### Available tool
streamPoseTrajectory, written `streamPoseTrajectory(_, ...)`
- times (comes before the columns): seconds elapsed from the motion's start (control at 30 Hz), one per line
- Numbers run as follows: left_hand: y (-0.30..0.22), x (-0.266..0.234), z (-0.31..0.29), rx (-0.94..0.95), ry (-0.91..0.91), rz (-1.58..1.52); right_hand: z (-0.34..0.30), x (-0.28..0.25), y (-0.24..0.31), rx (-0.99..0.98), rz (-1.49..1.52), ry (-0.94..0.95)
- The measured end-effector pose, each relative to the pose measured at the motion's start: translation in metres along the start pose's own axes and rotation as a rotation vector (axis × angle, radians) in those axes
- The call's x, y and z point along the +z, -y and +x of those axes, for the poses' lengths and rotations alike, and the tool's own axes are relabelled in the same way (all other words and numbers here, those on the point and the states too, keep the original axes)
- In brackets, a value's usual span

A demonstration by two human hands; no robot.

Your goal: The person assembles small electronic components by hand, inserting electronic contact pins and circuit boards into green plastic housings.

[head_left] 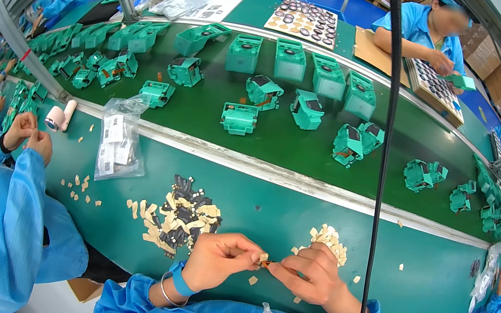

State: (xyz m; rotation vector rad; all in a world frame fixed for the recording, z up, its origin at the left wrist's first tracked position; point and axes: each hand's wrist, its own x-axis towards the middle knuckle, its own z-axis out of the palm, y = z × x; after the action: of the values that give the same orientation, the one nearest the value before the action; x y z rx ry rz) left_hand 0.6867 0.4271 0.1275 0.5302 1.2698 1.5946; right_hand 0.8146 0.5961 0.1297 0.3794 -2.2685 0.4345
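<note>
Close to the table's near edge, my left hand [218, 261] and my right hand [313, 276] meet at the fingertips, both closed in a pinch. Between them is a small part with a beige piece [263, 257] and a dark, orange-tinged bit; its exact kind is too small to make out. Just beyond my left hand lies a pile of mixed black plastic parts and beige pieces [183, 215]. A smaller heap of beige pieces [330, 243] lies behind my right hand, partly hidden by it. One loose beige piece [253, 280] rests below my fingertips.
Across the table runs a green conveyor [202, 124] bearing several green plastic housings [239, 119]. A clear bag [122, 141] and a pale pink cylindrical device [60, 116] lie left. A black cable [380, 179] hangs at right. A co-worker's sleeve [21, 203] is close on my left.
</note>
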Motion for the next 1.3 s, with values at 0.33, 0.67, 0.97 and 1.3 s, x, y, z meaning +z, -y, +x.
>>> streamPoseTrajectory(0.33,0.036,-0.001,0.017,0.459,-0.162,1.052,-0.027,0.021,-0.158,0.896,-0.217,-0.362)
streamPoseTrajectory(0.67,0.006,0.006,0.017,0.409,-0.226,0.901,0.027,-0.023,-0.112,1.105,1.015,0.357)
streamPoseTrajectory(0.97,0.001,0.018,0.006,0.019,0.061,-0.059,0.017,-0.039,-0.014,0.822,0.365,-0.374)
streamPoseTrajectory(1.3,0.017,0.045,-0.003,0.054,-0.195,-0.466,-0.008,-0.034,0.051,1.372,1.153,-0.455)
